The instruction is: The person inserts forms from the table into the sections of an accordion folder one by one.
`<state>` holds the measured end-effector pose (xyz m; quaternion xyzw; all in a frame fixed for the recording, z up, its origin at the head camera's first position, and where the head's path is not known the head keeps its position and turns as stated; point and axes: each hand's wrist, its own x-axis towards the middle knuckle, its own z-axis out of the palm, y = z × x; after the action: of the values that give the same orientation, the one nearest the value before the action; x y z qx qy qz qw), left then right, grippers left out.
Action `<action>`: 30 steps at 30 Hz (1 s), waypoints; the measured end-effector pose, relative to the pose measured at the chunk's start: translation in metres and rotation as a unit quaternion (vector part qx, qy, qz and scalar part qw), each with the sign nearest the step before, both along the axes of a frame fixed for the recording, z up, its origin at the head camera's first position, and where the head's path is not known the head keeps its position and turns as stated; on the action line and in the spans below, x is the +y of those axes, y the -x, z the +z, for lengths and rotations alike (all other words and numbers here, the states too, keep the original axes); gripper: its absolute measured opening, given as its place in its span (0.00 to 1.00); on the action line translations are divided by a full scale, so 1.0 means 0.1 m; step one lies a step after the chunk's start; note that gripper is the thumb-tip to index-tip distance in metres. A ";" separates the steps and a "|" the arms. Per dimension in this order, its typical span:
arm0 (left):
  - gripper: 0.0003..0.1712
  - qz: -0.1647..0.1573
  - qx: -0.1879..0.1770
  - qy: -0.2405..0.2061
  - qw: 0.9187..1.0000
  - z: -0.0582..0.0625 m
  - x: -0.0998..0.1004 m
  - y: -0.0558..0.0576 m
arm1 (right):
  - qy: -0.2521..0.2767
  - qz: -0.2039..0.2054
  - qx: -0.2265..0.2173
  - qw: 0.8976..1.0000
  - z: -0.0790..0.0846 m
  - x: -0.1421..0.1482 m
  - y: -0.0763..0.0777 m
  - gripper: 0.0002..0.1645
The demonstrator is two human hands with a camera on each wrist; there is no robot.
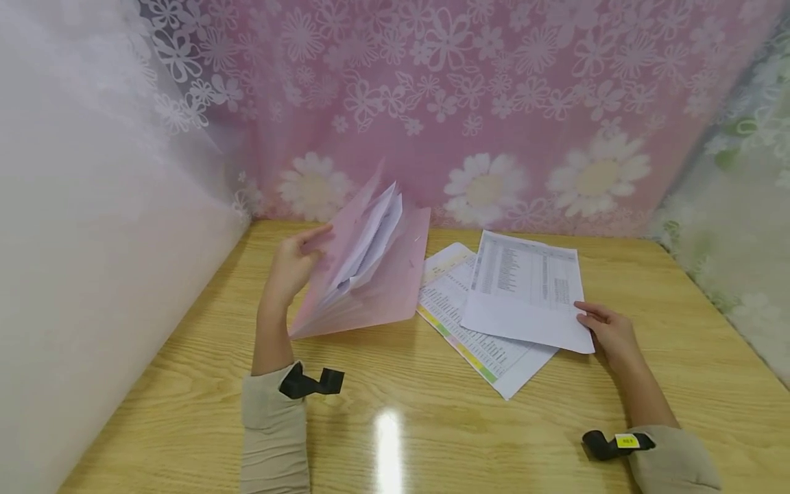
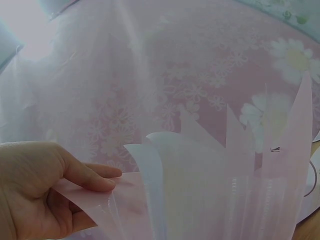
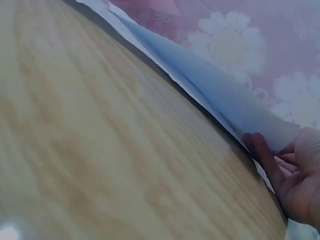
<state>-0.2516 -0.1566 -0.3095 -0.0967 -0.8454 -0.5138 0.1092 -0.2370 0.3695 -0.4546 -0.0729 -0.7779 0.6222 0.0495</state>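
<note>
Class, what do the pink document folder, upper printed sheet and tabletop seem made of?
Pink document folder: probably smooth plastic; its panels look translucent.
Upper printed sheet: apparently matte paper, thin, its edge curving.
Tabletop: glossy, reflecting light; its grain suggests wood or wood-look laminate.

Pink floral backdrop (image 1: pixel 457 116), wooden table (image 1: pixel 494 439)
</note>
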 end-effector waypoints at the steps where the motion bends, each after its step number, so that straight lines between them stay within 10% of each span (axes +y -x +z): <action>1: 0.26 0.000 -0.001 0.000 1.000 0.00 0.00 0.00 | -0.017 -0.003 0.002 1.000 -0.01 -0.01 -0.01 0.22; 7: 0.26 0.005 -0.005 0.000 1.000 -0.01 -0.02 -0.01 | -0.069 -0.027 0.003 0.997 -0.03 -0.07 -0.07 0.26; 21: 0.27 0.000 -0.004 -0.007 1.000 -0.01 -0.06 -0.02 | 0.180 -0.019 0.009 0.983 0.12 -0.20 -0.16 0.15; 30: 0.27 0.001 0.008 0.001 1.000 0.03 -0.02 -0.03 | 0.238 0.003 0.016 0.971 0.25 -0.28 -0.19 0.16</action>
<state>-0.2483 -0.1590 -0.3064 -0.1001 -0.8450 -0.5123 0.1159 -0.2183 0.3420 -0.4298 -0.0706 -0.6065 0.7909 0.0412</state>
